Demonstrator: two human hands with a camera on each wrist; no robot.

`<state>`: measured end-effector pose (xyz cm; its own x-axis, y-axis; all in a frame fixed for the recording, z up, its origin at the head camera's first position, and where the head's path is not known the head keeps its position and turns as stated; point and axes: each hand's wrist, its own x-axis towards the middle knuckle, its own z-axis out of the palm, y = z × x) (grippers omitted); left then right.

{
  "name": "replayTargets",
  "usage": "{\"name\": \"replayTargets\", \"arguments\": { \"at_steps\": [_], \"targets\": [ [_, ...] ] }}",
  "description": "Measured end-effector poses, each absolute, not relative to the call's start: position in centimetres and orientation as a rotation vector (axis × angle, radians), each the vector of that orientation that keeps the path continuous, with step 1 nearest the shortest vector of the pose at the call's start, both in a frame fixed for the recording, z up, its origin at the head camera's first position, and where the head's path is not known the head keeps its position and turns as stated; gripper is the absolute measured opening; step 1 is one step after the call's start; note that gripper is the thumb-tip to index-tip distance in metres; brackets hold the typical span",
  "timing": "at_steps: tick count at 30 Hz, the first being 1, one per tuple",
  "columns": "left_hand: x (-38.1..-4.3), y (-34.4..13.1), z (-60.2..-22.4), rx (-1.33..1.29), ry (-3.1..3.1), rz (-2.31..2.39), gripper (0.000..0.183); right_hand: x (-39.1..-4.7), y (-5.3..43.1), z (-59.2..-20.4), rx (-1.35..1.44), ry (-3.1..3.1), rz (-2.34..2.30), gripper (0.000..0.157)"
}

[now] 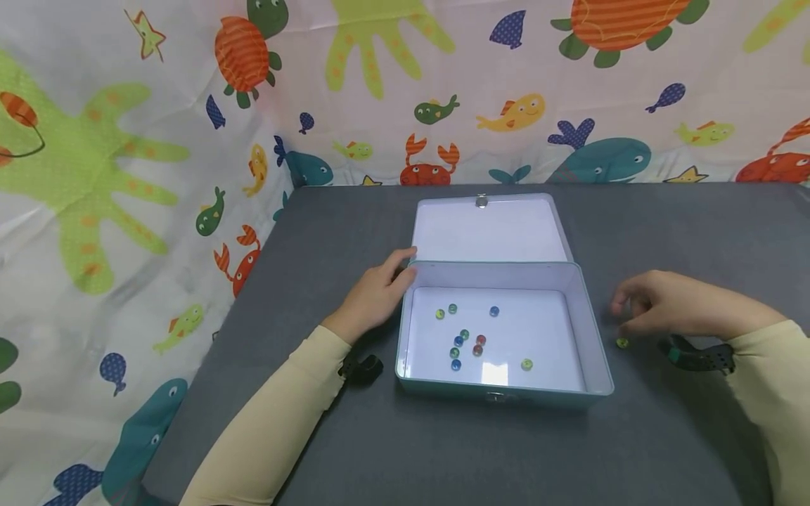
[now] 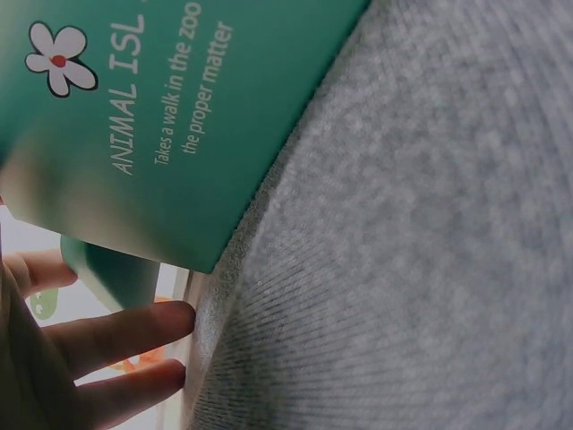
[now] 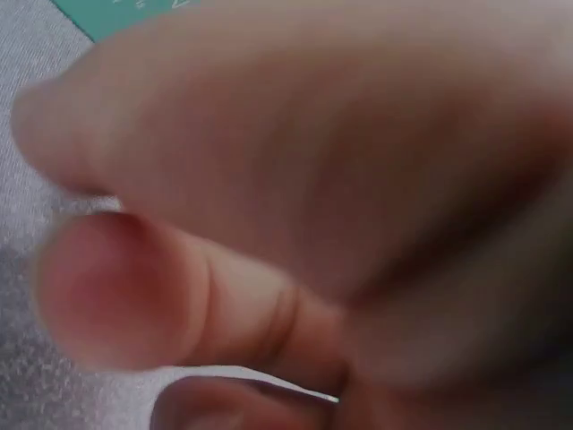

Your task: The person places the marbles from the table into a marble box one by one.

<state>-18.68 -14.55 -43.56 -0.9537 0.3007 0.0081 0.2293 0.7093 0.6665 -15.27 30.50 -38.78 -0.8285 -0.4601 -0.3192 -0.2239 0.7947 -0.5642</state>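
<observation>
A teal tin box (image 1: 504, 395), white inside, stands with its lid (image 1: 490, 228) folded back. Several glass marbles (image 1: 479, 340) in green, blue, red and yellow lie scattered on its floor. My left hand (image 1: 373, 292) rests at the box's back left corner, thumb by the rim and a finger reaching to the hinge side. In the left wrist view two fingers (image 2: 125, 339) extend past the printed wall (image 2: 134, 206). My right hand (image 1: 671, 306) hovers right of the box, fingers loosely bent, nothing visible between them. A yellow-green marble (image 1: 623, 343) lies on the table just below its thumb.
The box stands on a grey cloth-covered table (image 1: 493, 464). A curtain (image 1: 380, 112) printed with sea animals hangs behind and along the left side. Dark straps (image 1: 699, 355) with cameras sit at both wrists.
</observation>
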Motion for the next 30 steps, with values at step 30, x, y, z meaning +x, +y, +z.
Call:
{"name": "replayTargets", "arguments": {
  "at_steps": [30],
  "targets": [
    [-18.63, -14.57, -43.45, 0.466, 2.81, 1.075, 0.057, -15.1, 29.87, -39.61, -0.484, 2.45, -0.608, 0.022]
  ]
}}
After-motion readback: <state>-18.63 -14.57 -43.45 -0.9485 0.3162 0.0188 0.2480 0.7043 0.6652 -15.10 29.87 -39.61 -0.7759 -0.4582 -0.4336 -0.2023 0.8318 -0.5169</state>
